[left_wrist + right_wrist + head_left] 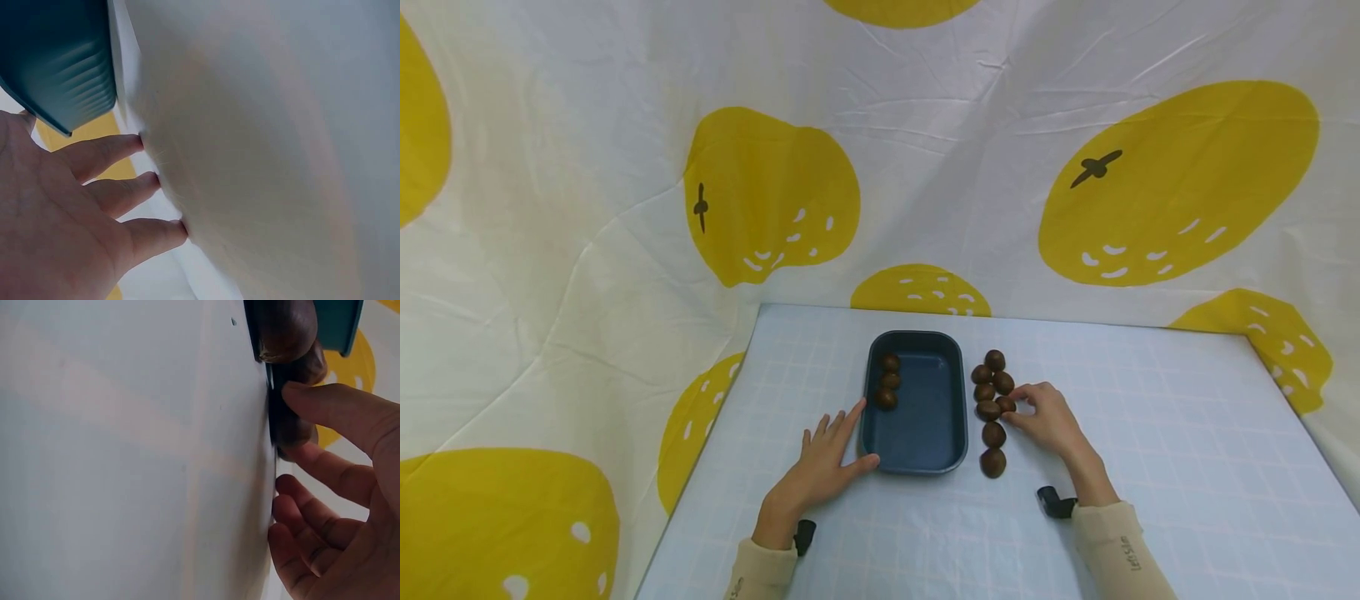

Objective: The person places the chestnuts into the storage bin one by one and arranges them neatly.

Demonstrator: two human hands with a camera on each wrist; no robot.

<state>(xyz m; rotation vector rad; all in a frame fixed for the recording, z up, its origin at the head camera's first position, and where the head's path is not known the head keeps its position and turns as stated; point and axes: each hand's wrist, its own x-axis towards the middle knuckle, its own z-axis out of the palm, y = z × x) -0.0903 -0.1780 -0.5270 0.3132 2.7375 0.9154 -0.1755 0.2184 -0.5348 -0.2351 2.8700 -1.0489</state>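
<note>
Glossy brown chestnuts (pixel 992 434) lie in a loose double line on the table, just right of a dark blue rectangular tray (pixel 917 468). My right hand (pixel 1054 421) pinches one chestnut (pixel 1007 404) of that line between thumb and forefinger; in the right wrist view its other fingers curl near the cloth. Inside the tray, along its left side, sit three more chestnuts (pixel 887 399). With fingers spread, my left hand (pixel 822 468) rests at the tray's left edge, forefinger and thumb by the rim. Three of its fingertips meet the cloth in the left wrist view.
A pale checked cloth (pixel 1187 442) covers the table. Behind and to the left hangs a white curtain with large yellow fruit prints (pixel 1180 183). Black wrist mounts (pixel 1057 503) show at both cuffs.
</note>
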